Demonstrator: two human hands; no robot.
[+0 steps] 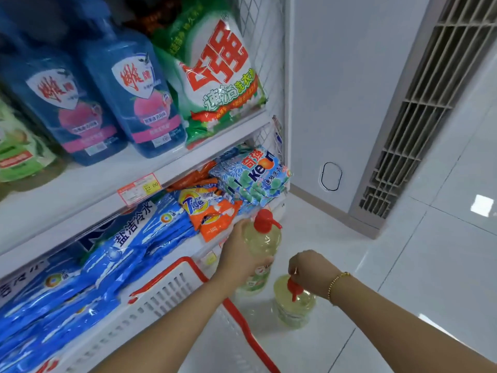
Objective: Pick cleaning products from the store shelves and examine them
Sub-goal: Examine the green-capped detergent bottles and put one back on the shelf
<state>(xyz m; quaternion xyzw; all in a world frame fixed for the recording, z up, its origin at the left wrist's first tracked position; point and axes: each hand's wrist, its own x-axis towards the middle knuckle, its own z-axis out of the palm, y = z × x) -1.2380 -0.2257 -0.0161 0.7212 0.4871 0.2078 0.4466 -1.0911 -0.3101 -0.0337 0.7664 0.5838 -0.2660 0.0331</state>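
Note:
My left hand (242,254) grips the upper body of a clear bottle of yellow liquid with a red pump cap (265,238), held low beside the bottom shelf. My right hand (309,267) pinches the red cap of a second yellow-liquid bottle (294,305), which is down near the white floor. On the shelves sit two large blue detergent bottles (134,98), a green and white washing powder bag (217,76), an orange Tide bag (212,211), a blue Keon powder bag (255,176) and several blue bags (107,259).
A white basket with a red rim (185,289) hangs over my left forearm. The white shelf edge carries a price tag (139,188). A grey floor-standing air conditioner with a grille (419,103) stands at the right by the wall. White tiles (403,265) cover the floor.

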